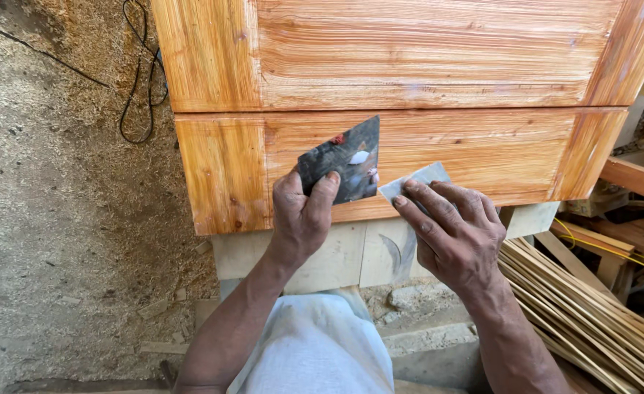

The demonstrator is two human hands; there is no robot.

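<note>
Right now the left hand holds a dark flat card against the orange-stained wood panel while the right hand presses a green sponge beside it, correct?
Not quite. In the head view the right hand presses a pale grey flat piece, not a green sponge. The left hand does hold the dark flat card against the orange-stained wood panel.

Lit by soft, even daylight, bright across the orange wooden panel (409, 87), with a faint wet sheen along its grain. Shadows shallow and diffuse beneath the panel's lower edge. Sharp focus throughout, no motion blur. Slight wide-angle bowing at the edges; dimmer at far right.
</note>
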